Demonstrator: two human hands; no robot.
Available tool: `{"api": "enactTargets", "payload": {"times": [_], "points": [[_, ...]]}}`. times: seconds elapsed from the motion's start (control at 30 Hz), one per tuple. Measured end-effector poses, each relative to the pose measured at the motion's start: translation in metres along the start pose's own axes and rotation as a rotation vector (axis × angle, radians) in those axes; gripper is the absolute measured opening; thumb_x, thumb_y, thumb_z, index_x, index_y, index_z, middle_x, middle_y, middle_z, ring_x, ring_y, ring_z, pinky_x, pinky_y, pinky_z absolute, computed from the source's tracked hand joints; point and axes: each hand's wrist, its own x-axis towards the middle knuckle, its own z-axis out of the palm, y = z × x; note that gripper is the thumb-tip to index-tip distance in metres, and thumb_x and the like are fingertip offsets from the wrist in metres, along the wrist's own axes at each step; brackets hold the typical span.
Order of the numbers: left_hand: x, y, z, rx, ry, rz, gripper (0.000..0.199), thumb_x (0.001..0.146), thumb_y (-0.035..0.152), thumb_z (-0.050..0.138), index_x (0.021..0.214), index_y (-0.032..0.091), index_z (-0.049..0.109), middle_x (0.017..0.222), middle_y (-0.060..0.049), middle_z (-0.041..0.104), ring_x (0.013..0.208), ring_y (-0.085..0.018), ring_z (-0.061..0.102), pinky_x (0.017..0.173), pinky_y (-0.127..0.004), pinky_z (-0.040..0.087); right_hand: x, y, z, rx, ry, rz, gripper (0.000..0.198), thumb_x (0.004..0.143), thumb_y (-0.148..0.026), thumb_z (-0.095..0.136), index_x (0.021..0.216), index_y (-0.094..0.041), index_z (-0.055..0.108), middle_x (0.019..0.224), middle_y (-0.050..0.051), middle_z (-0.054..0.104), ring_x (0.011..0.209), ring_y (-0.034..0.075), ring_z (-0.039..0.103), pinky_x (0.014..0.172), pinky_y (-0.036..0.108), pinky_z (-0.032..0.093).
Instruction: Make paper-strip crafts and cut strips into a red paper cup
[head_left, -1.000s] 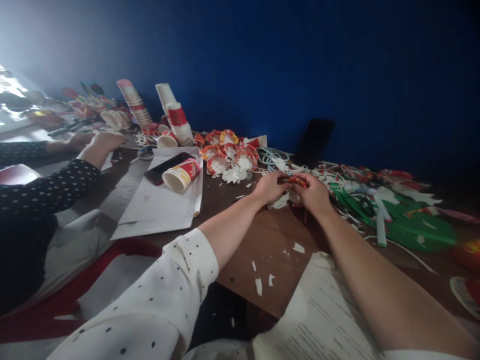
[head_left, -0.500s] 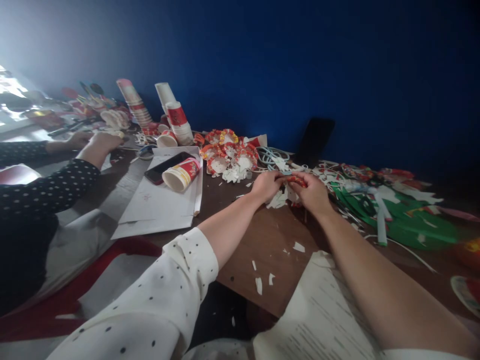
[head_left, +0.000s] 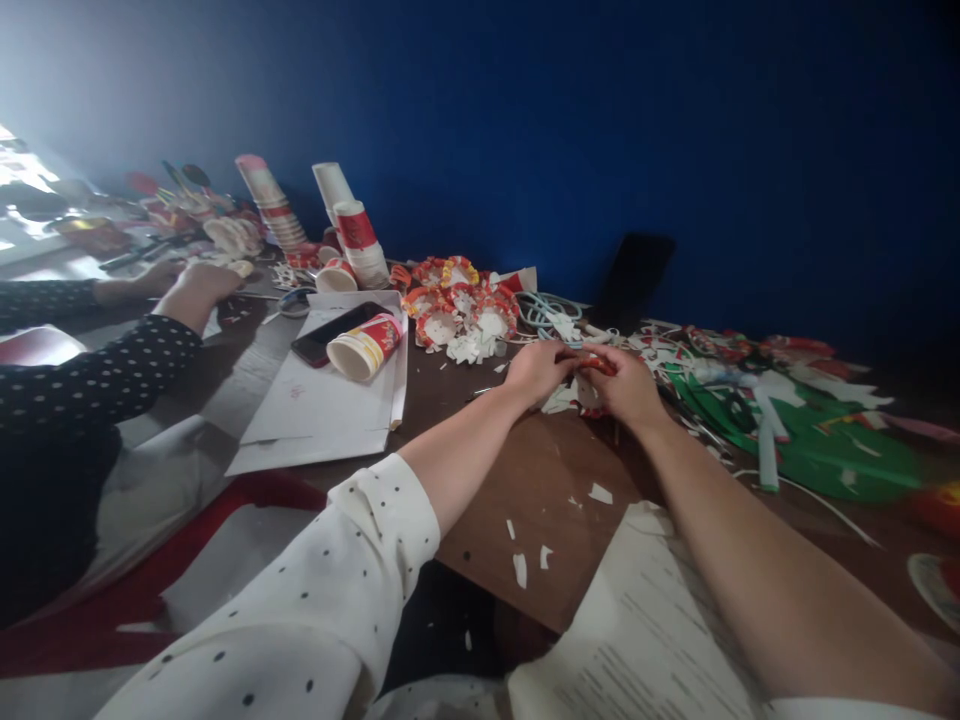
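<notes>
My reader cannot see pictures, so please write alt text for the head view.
A left hand and right hand hold a small red piece over a brown table strewn with white scraps. To their left lie a cup and a phone; stacked cups stand behind.

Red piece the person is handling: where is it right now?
In the head view, right of centre, the red piece is between the left hand and the right hand, with white scraps just below it.

The small red-orange piece (head_left: 598, 366) is largely hidden by the left hand (head_left: 541, 368) and right hand (head_left: 630, 388). The white printed paper sheet (head_left: 637, 620) is cut off by the bottom edge, its lines too blurred to be read. A co-worker's black, white-dotted sleeve (head_left: 97, 400) is cut off at left.
</notes>
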Motion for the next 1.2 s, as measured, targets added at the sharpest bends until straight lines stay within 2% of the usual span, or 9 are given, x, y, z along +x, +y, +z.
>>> {"api": "enactTargets", "payload": {"times": [0.23, 0.37, 0.7, 1.0, 1.2], "points": [[-0.0054, 0.0072, -0.0046, 0.107, -0.064, 0.108, 0.035, 0.086, 0.04, 0.052, 0.115, 0.029, 0.068, 0.108, -0.004, 0.07, 0.1, -0.019, 0.062, 0.085, -0.027, 0.046, 0.002, 0.0036, -0.0019, -0.041, 0.039, 0.019, 0.042, 0.072, -0.024, 0.059, 0.113, -0.017, 0.068, 0.097, 0.008, 0.072, 0.084, 0.022, 0.066, 0.081, 0.04, 0.051], [-0.0051, 0.0061, -0.0025, 0.138, -0.054, 0.167, 0.037, 0.091, 0.038, 0.042, 0.12, 0.029, 0.065, 0.109, -0.004, 0.069, 0.101, -0.019, 0.061, 0.087, -0.027, 0.045, 0.0025, 0.0054, -0.0019, -0.039, 0.059, 0.019, 0.04, 0.073, -0.025, 0.059, 0.111, -0.018, 0.069, 0.096, 0.008, 0.072, 0.085, 0.023, 0.066, 0.082, 0.041, 0.051], [-0.0023, 0.0024, -0.0001, 0.165, -0.032, 0.108, 0.035, 0.092, 0.036, 0.042, 0.113, 0.03, 0.069, 0.109, -0.003, 0.07, 0.101, -0.019, 0.061, 0.087, -0.026, 0.045, 0.0021, 0.0064, -0.0014, -0.014, 0.033, 0.082, 0.042, 0.073, -0.029, 0.063, 0.114, -0.021, 0.067, 0.094, 0.006, 0.072, 0.08, 0.022, 0.066, 0.078, 0.041, 0.052], [-0.0019, 0.0008, 0.0007, 0.158, -0.006, 0.095, 0.033, 0.091, 0.034, 0.044, 0.113, 0.029, 0.069, 0.109, -0.003, 0.07, 0.102, -0.019, 0.061, 0.087, -0.028, 0.046, 0.0018, 0.01, 0.0003, 0.05, -0.016, 0.042, 0.043, 0.073, -0.029, 0.063, 0.115, -0.02, 0.066, 0.096, 0.006, 0.072, 0.084, 0.021, 0.066, 0.08, 0.039, 0.052], [-0.0027, 0.0033, -0.0008, 0.163, -0.026, 0.099, 0.033, 0.09, 0.032, 0.046, 0.114, 0.028, 0.068, 0.111, -0.004, 0.069, 0.103, -0.018, 0.061, 0.09, -0.028, 0.045, 0.0003, 0.0042, -0.0009, -0.013, 0.013, 0.019, 0.041, 0.072, -0.029, 0.063, 0.112, -0.019, 0.067, 0.097, 0.007, 0.072, 0.083, 0.022, 0.066, 0.08, 0.039, 0.051]]}}
